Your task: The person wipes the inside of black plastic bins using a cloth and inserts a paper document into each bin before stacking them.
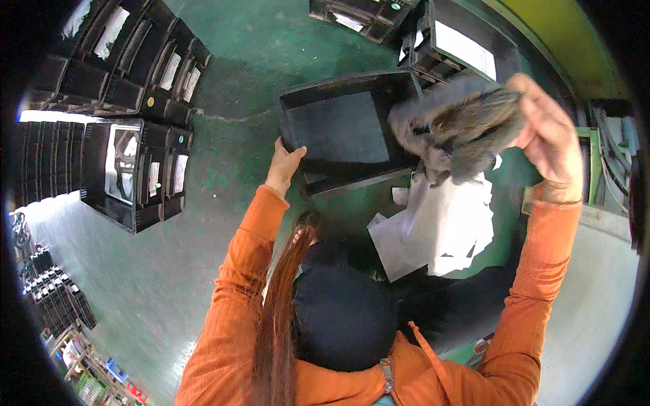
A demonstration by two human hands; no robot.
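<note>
My left hand [286, 164] grips the near left edge of a black plastic crate [338, 128], its thumb on the rim. Nothing lies on the crate's flat bottom. On the other side, my right hand [550, 128] is raised and pinches a crumpled dark grey cloth [467, 122], which hangs over the crate's right end. The cloth's left part is smeared by motion. Below it, a loose pile of white paper sheets [447, 223] lies beside my legs.
Stacked black crates [135, 88] with paper labels stand at the left. Another black crate [467, 47] holding a white sheet is at the far right, near a yellow-green surface [569, 40]. The floor [237, 88] is green and worn. A pale panel [589, 284] stands at my right.
</note>
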